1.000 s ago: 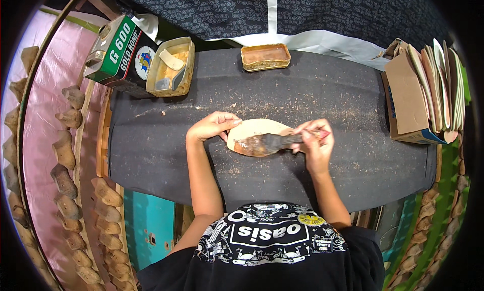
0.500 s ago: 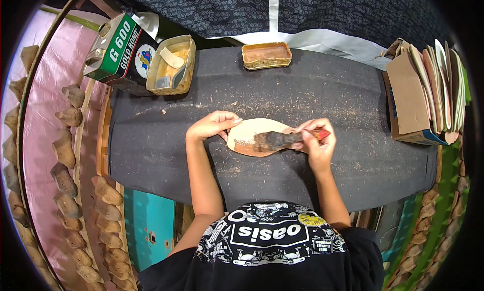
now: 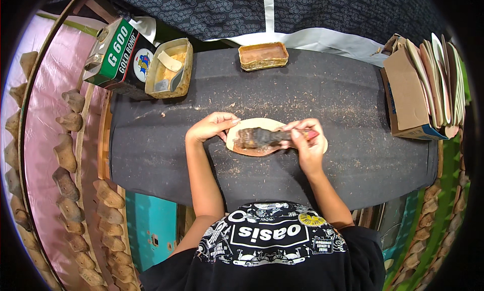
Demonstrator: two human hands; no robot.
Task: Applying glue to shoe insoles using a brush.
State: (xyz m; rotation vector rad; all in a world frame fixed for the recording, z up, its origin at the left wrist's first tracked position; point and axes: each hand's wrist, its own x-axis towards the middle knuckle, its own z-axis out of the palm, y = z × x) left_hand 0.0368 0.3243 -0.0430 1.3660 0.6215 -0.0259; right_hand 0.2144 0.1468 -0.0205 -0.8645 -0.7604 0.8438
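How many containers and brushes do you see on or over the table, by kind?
Can: 1
Open tubs: 2 (bigger tub beside the can, smaller tub at the far edge)
Cardboard box: 1
Brush: 1, in the right hand
Total: 5

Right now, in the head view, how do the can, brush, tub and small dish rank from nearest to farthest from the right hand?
1. Brush: held in the right hand.
2. Dish: far side of the table, middle.
3. Tub: far left.
4. Can: left of the tub.
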